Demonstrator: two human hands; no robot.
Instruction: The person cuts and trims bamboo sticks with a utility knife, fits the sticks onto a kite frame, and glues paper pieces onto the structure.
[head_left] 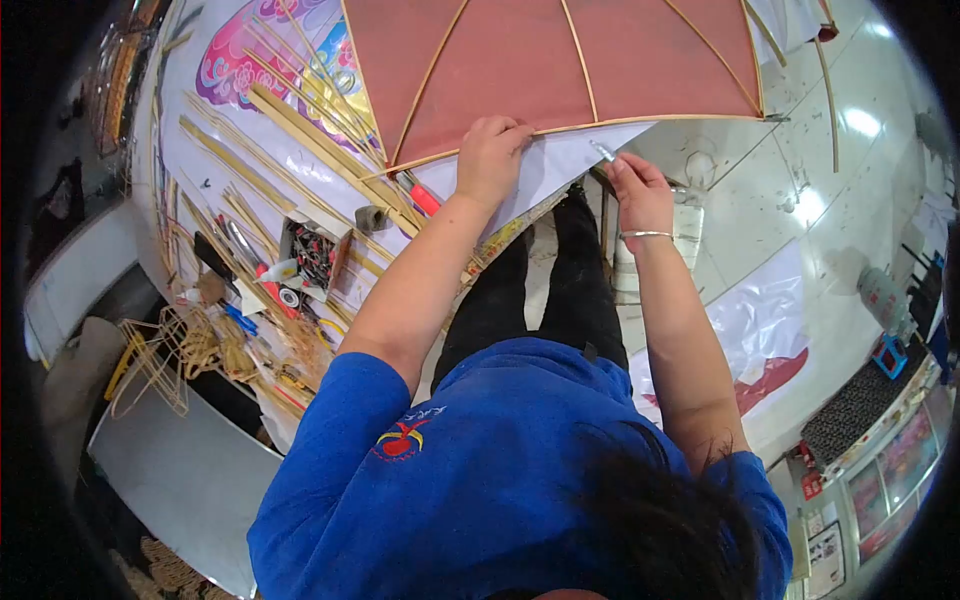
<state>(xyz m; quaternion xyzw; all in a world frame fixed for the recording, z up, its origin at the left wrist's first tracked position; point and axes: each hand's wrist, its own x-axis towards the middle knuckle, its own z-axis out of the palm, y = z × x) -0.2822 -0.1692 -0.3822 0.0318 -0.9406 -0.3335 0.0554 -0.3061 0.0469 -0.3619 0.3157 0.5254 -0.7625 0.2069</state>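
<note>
A dark red kite panel (510,65) with thin bamboo ribs lies across the top of the view, its bottom edge bordered by a bamboo strip (640,122). My left hand (490,160) is closed at this edge, fingers curled over the strip and fabric. To the right, just below the edge, my right hand (640,190) pinches a small whitish, tube-like thing (602,151) between thumb and fingers. Its tip points up toward the strip, apart from it. Beside my left hand lies a red-handled tool (424,198), partly under the kite.
Bamboo strips (300,135) cover the white-topped table on the left. A small box of dark bits (312,252), a tape roll (290,298) and mixed tools lie among them. A grey chair (185,470) stands lower left. Plastic sheeting (760,320) lies on the tiled floor at right.
</note>
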